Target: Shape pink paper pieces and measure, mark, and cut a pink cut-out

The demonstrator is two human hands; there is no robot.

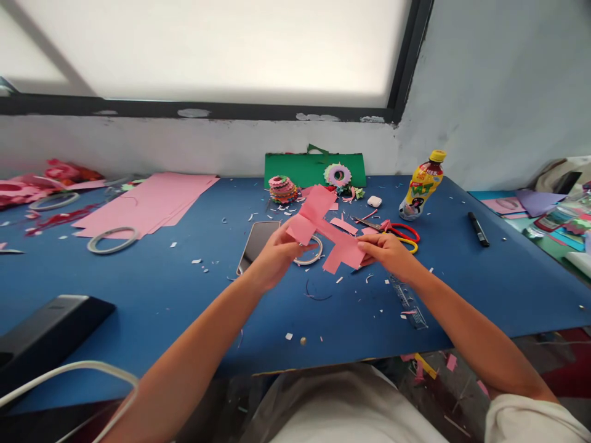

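A cut-out of pink paper (344,247), with folds and several square-cornered arms, is held up above the blue table. My left hand (277,255) pinches its left part between thumb and fingers. On its right end, my right hand (385,251) has a similar pinch. Beneath the paper lies a white tape ring (316,258), partly covered. A phone (253,243) rests beside my left hand. Just beyond my right hand are scissors (409,231) with red and yellow handles, among pink scraps.
Pink sheets (138,206) and another tape ring (112,240) lie left. A green sheet (295,165), layered paper rings (282,189) and a drink bottle (421,187) stand behind. A clear ruler (409,303), black marker (478,229) and dark box (60,326) are also on the table (184,320).
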